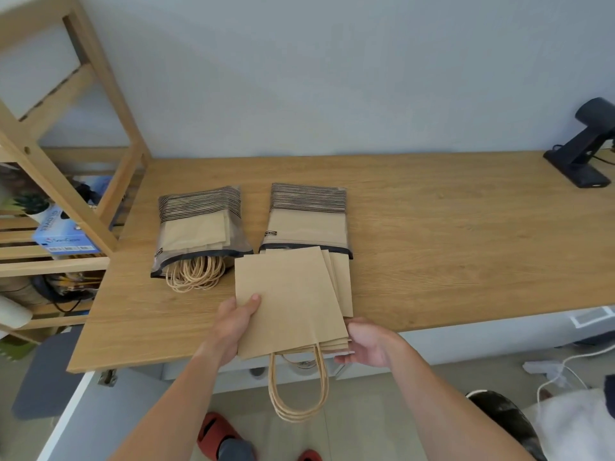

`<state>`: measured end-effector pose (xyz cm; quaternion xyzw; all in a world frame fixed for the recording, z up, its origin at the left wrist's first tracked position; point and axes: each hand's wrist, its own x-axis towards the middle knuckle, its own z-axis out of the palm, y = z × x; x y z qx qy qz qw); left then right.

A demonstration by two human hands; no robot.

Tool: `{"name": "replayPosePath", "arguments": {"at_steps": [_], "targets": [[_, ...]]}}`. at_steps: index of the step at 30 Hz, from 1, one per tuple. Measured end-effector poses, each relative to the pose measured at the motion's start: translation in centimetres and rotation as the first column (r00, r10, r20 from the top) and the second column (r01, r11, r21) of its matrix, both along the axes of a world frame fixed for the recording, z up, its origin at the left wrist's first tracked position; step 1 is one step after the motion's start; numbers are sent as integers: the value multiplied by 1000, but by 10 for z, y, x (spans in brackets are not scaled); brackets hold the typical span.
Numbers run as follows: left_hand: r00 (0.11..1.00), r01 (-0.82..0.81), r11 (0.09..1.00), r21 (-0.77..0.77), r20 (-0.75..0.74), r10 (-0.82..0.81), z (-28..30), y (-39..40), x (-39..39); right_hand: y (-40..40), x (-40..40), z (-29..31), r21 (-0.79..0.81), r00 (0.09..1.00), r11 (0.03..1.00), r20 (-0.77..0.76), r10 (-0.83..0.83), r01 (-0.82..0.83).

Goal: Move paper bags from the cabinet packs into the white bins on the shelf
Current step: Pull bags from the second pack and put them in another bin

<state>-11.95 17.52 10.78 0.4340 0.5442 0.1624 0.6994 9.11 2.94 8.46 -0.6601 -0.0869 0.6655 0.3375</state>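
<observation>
Both my hands, left [238, 319] and right [369, 344], gripped fanned bags [293, 301]; loose lower sheets risked sliding out.

We reach both bare forearms forward; our left hand [237, 322] pinches with thumb on top; our right hand [369, 344] curls its fingers, gripping from the side.

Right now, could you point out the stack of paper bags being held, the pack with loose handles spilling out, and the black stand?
stack of paper bags [293, 301]: head view, flat front of the top bag.
left pack [199, 224]: head view, clear plastic face.
black stand [580, 161]: head view, slanted arm.
</observation>
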Motion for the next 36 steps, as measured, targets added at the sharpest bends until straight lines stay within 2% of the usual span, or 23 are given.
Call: {"name": "replayPosePath", "arguments": {"at_steps": [3,7,12,15,17,20,23,25,28,33,36], "targets": [[999,-31,999,-33,-19,31,-4,1,-1,-3,10,6,-10,997,1000,-82,-14,13],[999,-15,997,-69,-35,12,0,-3,3,2,10,11,67,969,970,-98,-227,234],[1000,-21,992,-126,-8,21,4,-4,15,7,4,26,179,872,865,-246,-423,470],[1000,-11,990,-140,-15,9,5,-3,20,8,5,31,215,814,791,-261,-519,573],[1000,4,989,-151,-11,-6,2,-3,21,6,8,34,212,802,779,-268,-534,590],[1000,-8,986,-169,7,10,2,-3,21,6,10,29,164,865,857,-225,-449,488],[1000,-31,992,-121,-3,30,3,-4,23,12,8,33,80,966,963,-46,-255,258],[999,-24,998,-65,-38,22,3,-3,20,14,5,38,47,988,987,17,-152,151],[998,37,997,-73,-47,-41,0,-1,13,15,7,32,14,985,991,111,-131,130],[997,36,999,-20,-73,-37,-4,-6,1,12,-6,49,-32,999,999,-13,-30,29],[996,63,997,-42,-68,-65,-6,-10,-3,11,-12,55,35,992,997,-100,-70,74]]}}
